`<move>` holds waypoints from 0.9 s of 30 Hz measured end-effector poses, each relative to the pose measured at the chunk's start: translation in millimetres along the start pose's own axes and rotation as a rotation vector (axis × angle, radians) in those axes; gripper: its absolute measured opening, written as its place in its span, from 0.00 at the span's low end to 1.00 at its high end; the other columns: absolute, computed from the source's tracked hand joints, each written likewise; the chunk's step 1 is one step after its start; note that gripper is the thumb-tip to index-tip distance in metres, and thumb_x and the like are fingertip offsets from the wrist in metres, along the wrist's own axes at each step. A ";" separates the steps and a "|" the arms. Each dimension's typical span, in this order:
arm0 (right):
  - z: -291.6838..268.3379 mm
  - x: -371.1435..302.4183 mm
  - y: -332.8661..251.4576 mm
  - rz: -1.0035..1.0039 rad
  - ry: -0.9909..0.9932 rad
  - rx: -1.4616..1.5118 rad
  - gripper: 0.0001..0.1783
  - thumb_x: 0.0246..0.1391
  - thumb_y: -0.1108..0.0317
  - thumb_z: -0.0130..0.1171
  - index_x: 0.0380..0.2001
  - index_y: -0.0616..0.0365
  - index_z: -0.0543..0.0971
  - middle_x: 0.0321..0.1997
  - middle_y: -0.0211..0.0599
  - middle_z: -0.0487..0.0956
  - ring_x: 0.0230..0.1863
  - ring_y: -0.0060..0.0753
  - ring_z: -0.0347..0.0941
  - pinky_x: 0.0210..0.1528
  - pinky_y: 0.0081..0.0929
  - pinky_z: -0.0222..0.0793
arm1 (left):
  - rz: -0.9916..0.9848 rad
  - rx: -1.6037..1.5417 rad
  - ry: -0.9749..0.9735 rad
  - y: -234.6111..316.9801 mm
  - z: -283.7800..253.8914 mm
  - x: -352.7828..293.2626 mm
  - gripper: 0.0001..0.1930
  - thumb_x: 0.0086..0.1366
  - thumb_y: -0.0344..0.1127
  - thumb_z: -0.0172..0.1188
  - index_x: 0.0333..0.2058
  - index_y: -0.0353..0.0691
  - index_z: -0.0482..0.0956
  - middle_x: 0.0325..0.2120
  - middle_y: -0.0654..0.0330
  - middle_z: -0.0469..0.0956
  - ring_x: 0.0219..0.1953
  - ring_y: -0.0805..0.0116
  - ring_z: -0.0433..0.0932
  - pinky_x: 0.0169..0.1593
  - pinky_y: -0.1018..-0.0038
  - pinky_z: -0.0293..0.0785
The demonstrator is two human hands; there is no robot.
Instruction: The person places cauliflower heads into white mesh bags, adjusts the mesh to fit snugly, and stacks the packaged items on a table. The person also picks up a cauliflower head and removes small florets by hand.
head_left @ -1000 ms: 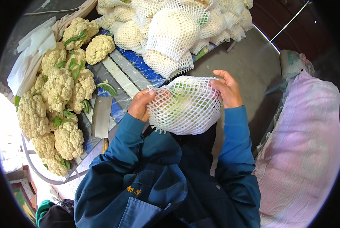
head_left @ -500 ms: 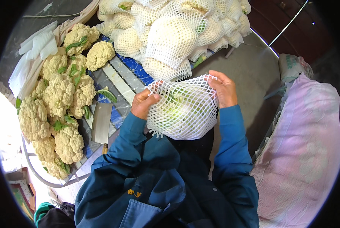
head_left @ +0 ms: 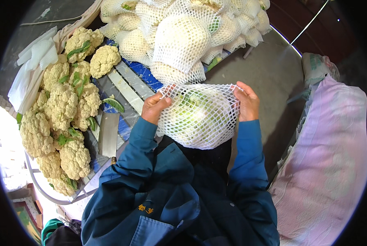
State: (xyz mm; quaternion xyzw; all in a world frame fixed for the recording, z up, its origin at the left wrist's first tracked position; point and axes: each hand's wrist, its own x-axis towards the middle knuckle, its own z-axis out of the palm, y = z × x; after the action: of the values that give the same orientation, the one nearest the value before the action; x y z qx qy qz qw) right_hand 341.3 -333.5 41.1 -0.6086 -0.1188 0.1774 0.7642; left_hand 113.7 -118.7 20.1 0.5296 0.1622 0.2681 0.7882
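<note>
scuffed blue-and-grey bench (head_left: 127,89), knobbly cauliflowers (head_left: 61,105), left hand (head_left: 154,108) and right hand (head_left: 248,103) pinching filled white mesh sleeve (head_left: 198,123), stretched slightly wider than before

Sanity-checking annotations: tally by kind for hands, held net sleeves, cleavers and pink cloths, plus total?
Hands: 2 (left hand, right hand)
Held net sleeve: 1
Cleaver: 1
Pink cloth: 1
Total: 5
Left out: bare cauliflower pile and netted pile; heads overlap, no exact count.
</note>
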 end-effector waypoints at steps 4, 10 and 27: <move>-13.1 -14.2 -9.1 0.022 0.078 -0.053 0.20 0.58 0.75 0.63 0.54 0.68 0.78 0.43 0.40 0.85 0.35 0.18 0.77 0.28 0.15 0.70 | -0.116 0.067 -0.123 -11.3 -25.7 2.4 0.12 0.68 0.34 0.63 0.45 0.35 0.85 0.38 0.61 0.85 0.37 0.76 0.80 0.45 0.75 0.75; -15.2 -17.4 3.6 -0.001 0.054 -0.056 0.19 0.58 0.75 0.63 0.53 0.66 0.79 0.42 0.37 0.85 0.33 0.16 0.77 0.30 0.15 0.70 | -0.069 0.114 -0.121 -5.7 -20.7 -19.0 0.20 0.67 0.36 0.64 0.54 0.33 0.79 0.49 0.57 0.83 0.50 0.70 0.79 0.56 0.69 0.73; -36.5 -133.6 44.6 -0.115 0.053 -0.176 0.27 0.55 0.69 0.68 0.56 0.70 0.76 0.46 0.41 0.82 0.47 0.28 0.77 0.51 0.27 0.73 | 0.385 0.694 0.089 -23.0 -17.6 -69.2 0.41 0.57 0.38 0.73 0.66 0.32 0.64 0.67 0.41 0.62 0.68 0.50 0.64 0.68 0.61 0.63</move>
State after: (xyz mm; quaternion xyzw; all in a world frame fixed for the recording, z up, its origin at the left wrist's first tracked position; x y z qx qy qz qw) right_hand 228.8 -412.7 -6.1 -0.6701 -0.1486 0.1061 0.7194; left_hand 54.4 -153.4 -9.8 0.7729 0.1748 0.3628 0.4903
